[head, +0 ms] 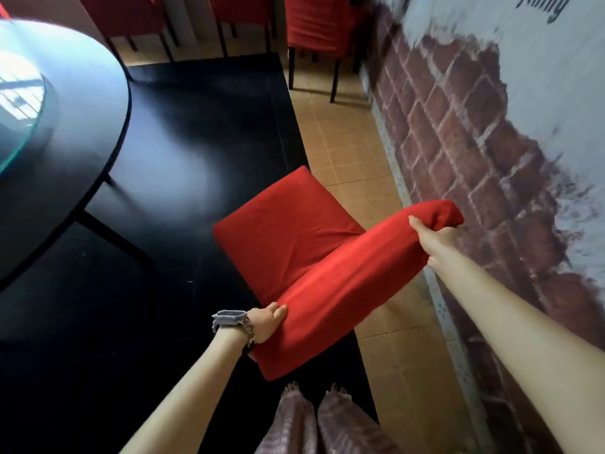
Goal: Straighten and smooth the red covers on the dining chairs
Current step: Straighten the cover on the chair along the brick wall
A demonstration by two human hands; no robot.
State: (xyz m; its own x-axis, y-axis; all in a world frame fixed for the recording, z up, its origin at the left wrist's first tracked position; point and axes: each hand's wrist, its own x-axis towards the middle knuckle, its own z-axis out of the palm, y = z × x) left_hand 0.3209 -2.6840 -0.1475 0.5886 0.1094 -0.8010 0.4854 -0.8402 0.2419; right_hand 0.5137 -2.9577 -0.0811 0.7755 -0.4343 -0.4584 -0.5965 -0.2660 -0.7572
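Looking down over the chair from behind its backrest, I see the red cover stretched over the seat near the middle of the view, and over the padded backrest, which runs as a red bar from 6 o'clock up towards 3 o'clock. My left hand grips the cover at the backrest's near end, thumb lying on top and fingers curled round underneath; a grey watch sits on that wrist. My right hand grips the cover at the far end, thumb on top, the other fingers wrapped out of sight behind the fabric. The fabric between the two hands looks taut, with a few soft creases on the seat where it meets the backrest. A round black table with a glass turntable fills 9 to 10 o'clock, standing on a black rug that also carries part of the chair. Tan floor tiles run from centre to 12 o'clock, a brick-pattern wall fills 3 o'clock, more red-covered chairs stand at 12 o'clock, and patterned trousers show at 6 o'clock.
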